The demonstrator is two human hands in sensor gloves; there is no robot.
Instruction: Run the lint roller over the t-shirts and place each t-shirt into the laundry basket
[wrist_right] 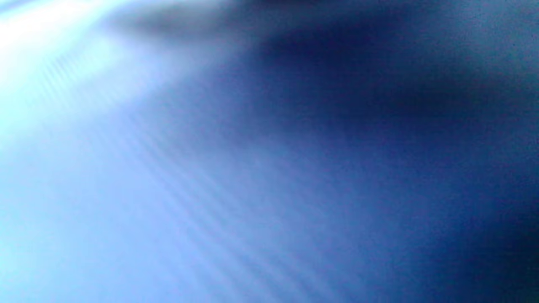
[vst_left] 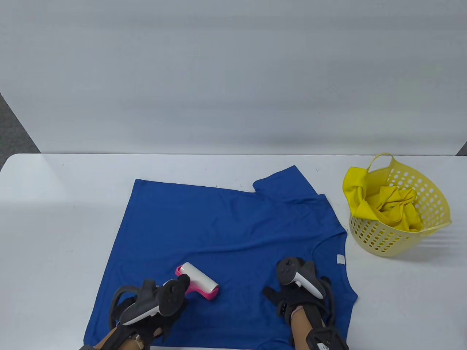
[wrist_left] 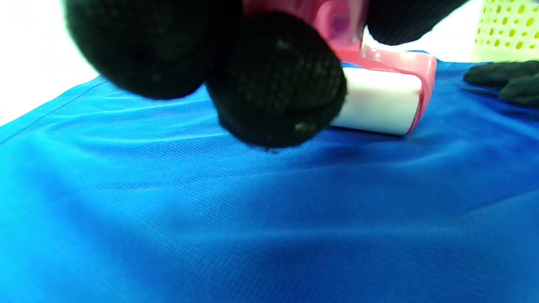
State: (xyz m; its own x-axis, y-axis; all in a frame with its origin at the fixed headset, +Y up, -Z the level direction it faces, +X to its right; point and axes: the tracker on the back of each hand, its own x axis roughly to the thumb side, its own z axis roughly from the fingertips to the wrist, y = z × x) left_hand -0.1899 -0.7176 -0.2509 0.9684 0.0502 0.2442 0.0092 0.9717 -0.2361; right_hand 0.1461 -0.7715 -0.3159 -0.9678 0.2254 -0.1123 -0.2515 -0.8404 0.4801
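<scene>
On the white tabletop (vst_left: 54, 226) one blue t-shirt (vst_left: 226, 233) is lying spread flat, and everything else is placed around it. One lint roller (vst_left: 199, 281), pink-framed with a white roll, is sitting on the shirt near its front hem; the left wrist view is showing the roll touching the cloth. The left hand (vst_left: 171, 293) is grasping the roller's handle, its grip curled round the pink plastic, though the dark gloved fingers (wrist_left: 273, 80) are covering most of that handle. The right hand (vst_left: 295, 291) is resting on the shirt to the right of the roller, its grip released with fingers spread flat on the fabric; a tracker is hiding much of the hand from above.

One yellow laundry basket (vst_left: 430, 204) is standing just off the shirt's right sleeve, apart from it. One yellow t-shirt (vst_left: 394, 207) is lying bunched inside, with part draping over the rim; its lower folds are hidden by the basket wall.

The right wrist view is giving only blurred blue cloth, nothing more readable. Both forearms are being cut off by the bottom edge of the table view.
</scene>
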